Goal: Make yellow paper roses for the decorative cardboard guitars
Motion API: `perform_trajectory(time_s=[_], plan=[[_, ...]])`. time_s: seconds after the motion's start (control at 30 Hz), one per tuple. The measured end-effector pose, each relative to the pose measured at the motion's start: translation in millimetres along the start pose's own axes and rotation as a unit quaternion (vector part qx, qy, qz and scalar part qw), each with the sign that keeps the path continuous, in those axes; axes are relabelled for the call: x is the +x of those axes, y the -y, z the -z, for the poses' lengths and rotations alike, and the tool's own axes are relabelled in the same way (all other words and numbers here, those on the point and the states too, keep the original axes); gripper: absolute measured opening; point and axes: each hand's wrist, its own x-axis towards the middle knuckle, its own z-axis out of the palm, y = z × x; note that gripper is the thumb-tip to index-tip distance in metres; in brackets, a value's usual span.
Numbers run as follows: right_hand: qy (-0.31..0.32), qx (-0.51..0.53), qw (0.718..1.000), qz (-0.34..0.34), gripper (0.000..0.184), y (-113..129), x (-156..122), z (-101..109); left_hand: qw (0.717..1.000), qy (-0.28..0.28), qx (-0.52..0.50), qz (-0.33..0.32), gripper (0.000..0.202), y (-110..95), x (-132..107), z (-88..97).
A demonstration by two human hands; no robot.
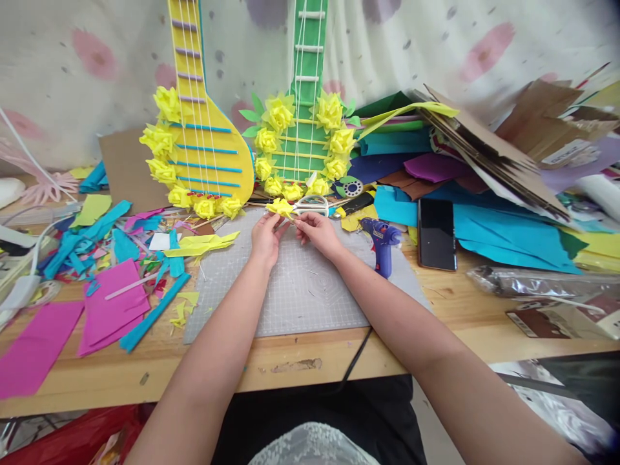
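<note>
Over the far part of the grey cutting mat (290,303), my left hand (266,239) and my right hand (317,232) meet around a small yellow paper flower (281,206). Fingertips of both hands are closed on its lower side; the exact grip is partly hidden. Just behind my right hand lie scissors with white handles (312,205). A blue glue gun (382,245) stands to the right of that hand. Beyond the flower lean a yellow paper instrument (213,148) and a green one (303,145), each edged with similar yellow flowers.
Pink paper sheets (116,310) and blue paper scraps (92,239) cover the table's left side. A black phone (436,234) lies on the right, beside blue crepe paper (508,232). Stacked cardboard (498,148) rises behind. The glue gun's cord (357,356) hangs over the front edge.
</note>
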Motion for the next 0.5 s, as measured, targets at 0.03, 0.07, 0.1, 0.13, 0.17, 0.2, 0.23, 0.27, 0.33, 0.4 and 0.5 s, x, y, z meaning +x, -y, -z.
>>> perform_trajectory(time_s=[0.03, 0.07, 0.1, 0.13, 0.17, 0.2, 0.23, 0.27, 0.33, 0.4, 0.5], plan=[[0.005, -0.002, 1.000, 0.002, 0.026, 0.3, 0.0, 0.4, 1.000, -0.003, 0.004, 0.000, 0.007, 0.0, 0.0, 0.0], [0.010, -0.004, 1.000, 0.003, 0.026, 0.7, 0.0, 0.8, 1.000, -0.004, 0.008, -0.003, 0.006, 0.2, 0.2, 0.1], [0.013, -0.006, 1.000, 0.005, 0.026, 1.0, 0.0, 1.1, 1.000, -0.004, 0.012, -0.007, 0.005, 0.7, 0.5, 0.2], [0.015, -0.007, 1.000, 0.005, 0.026, 1.3, 0.0, 1.4, 1.000, -0.003, 0.016, -0.011, 0.005, 1.3, 0.9, 0.3], [0.016, -0.009, 1.000, 0.005, 0.027, 1.7, -0.2, 1.5, 1.000, -0.004, 0.021, -0.016, 0.005, 2.0, 1.4, 0.3], [0.016, -0.012, 1.000, 0.005, 0.027, 2.0, -0.4, 1.5, 0.999, -0.005, 0.025, -0.022, 0.005, 2.7, 1.9, 0.3], [0.017, -0.015, 1.000, 0.004, 0.027, 2.3, -0.7, 1.4, 0.999, -0.008, 0.029, -0.027, 0.006, 3.4, 2.4, 0.3], [0.018, -0.019, 1.000, 0.004, 0.027, 2.6, -1.0, 1.1, 0.999, -0.011, 0.033, -0.032, 0.006, 4.0, 2.9, 0.2], [0.020, -0.026, 0.999, 0.003, 0.027, 3.1, -1.8, 0.3, 0.998, -0.015, 0.036, -0.039, 0.006, 4.6, 3.5, 0.1], [0.020, -0.035, 0.999, 0.004, 0.027, 3.4, -2.4, -0.6, 0.998, -0.017, 0.037, -0.043, 0.007, 4.8, 3.6, 0.0], [0.019, -0.045, 0.999, 0.007, 0.027, 3.1, -2.4, -1.5, 0.998, -0.018, 0.040, -0.046, 0.010, 4.4, 3.1, 0.3]])
